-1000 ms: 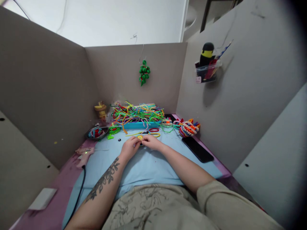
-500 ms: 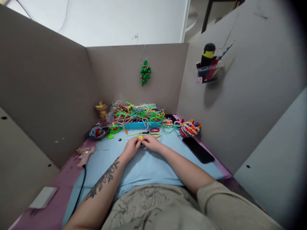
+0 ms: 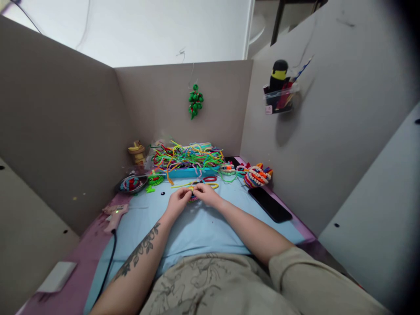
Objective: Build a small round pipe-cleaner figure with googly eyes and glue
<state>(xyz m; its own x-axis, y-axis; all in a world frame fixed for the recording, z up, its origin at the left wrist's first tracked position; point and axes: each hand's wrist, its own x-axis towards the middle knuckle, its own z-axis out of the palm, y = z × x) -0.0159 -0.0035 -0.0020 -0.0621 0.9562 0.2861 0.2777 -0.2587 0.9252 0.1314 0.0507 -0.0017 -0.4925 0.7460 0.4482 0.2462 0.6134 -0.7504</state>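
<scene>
Spread over purple tabletop [image 3: 74,253]: light-blue cloth [image 3: 210,229]. Pinched between left hand [image 3: 179,199] and right hand [image 3: 206,194], toward cloth's far edge: small multicoloured piece [image 3: 193,199], partly hidden. Beyond: blue tray [image 3: 187,173] heaped with pipe cleaners [image 3: 188,156]. Behind: grey partition [image 3: 154,96], green ornament [image 3: 196,103] hanging; farthest, white wall [image 3: 170,28].

No words or numbers can be read here. One small, pale pink, square sticker [image 3: 268,110] is on the front of the see-through plastic box [image 3: 278,93] on the grey wall [image 3: 328,109] at the right. The sticker has a little darker mark on it, but it is much too tiny to make out, so I can't tell if it is a letter or a picture. The greyish-tan cloth shirt [image 3: 205,284] has a drawing on its front, made of thin dark lines. The lines curl and cross, and they are too faint to tell if any letters are mixed in.
</scene>
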